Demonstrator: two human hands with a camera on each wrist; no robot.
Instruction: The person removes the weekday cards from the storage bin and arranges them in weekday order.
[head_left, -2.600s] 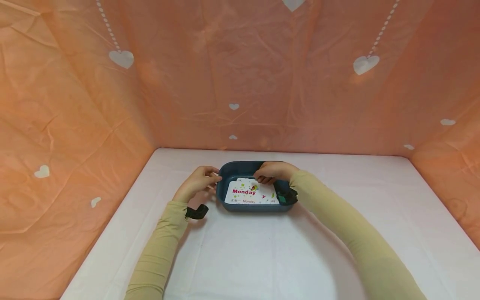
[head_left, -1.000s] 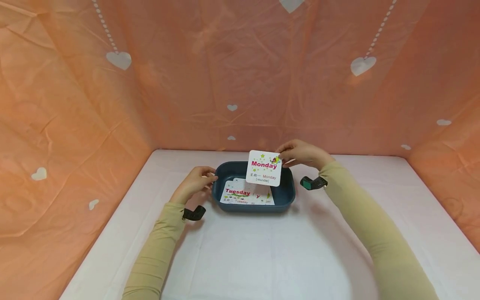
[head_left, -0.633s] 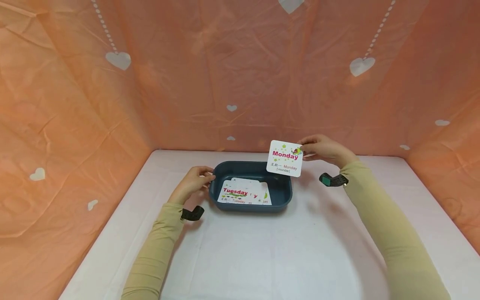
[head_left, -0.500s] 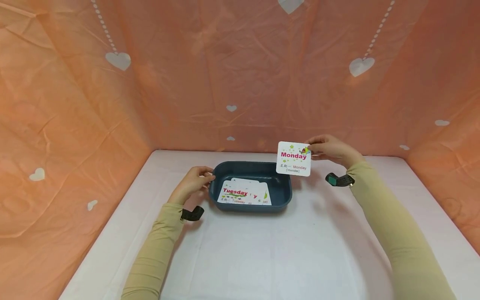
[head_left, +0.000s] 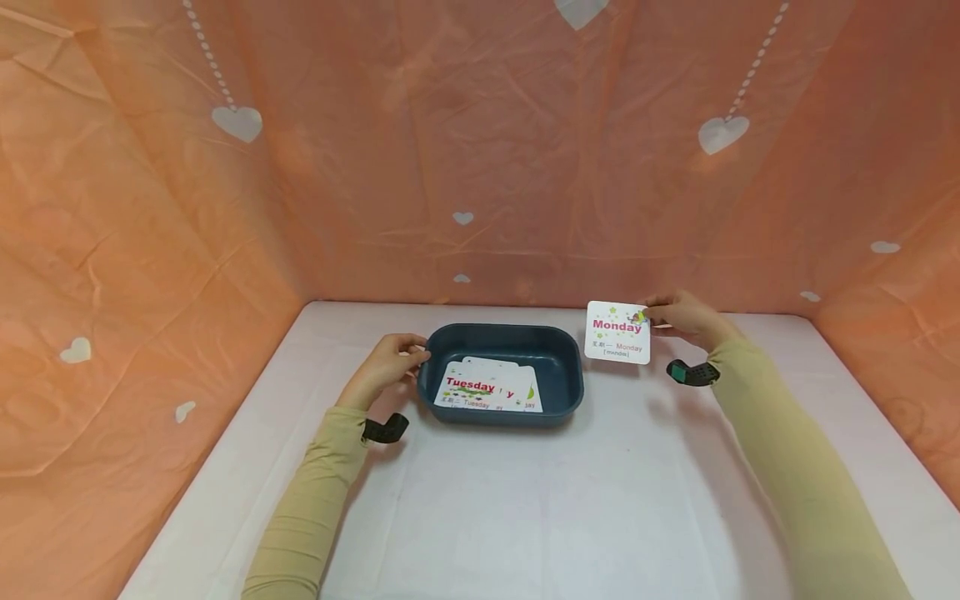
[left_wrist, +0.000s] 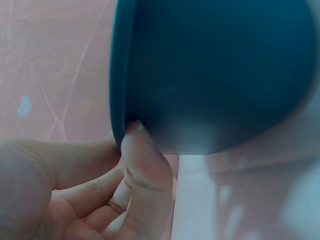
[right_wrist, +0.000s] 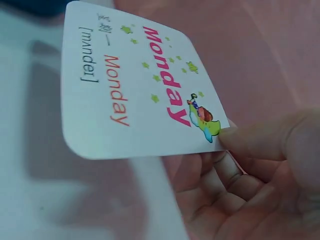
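My right hand (head_left: 688, 318) pinches a white flashcard (head_left: 618, 333) by its right edge, thumb on the printed face. "Monday" is printed on it in pink, with stars and a small cartoon; in the right wrist view the flashcard (right_wrist: 135, 90) hangs above the white table, its shadow below. My left hand (head_left: 386, 363) pinches the left rim of a dark blue tub (head_left: 561, 371), thumb and finger on either side of the rim (left_wrist: 118, 75) in the left wrist view. Inside the tub lie several more flashcards (head_left: 487, 385), overlapping, "Tuesday" on top.
A white cloth covers the table (head_left: 480, 508). Orange sheeting (head_left: 525, 167) with pale hearts rises along the back and both sides. Each wrist carries a black strap, such as the one on the right wrist (head_left: 693, 373).
The right hand has lifted the Monday flashcard from the tub, moved it right past the tub's side, and lowered it somewhat. This uncovered the Tuesday flashcard. The left hand stays at the rim.
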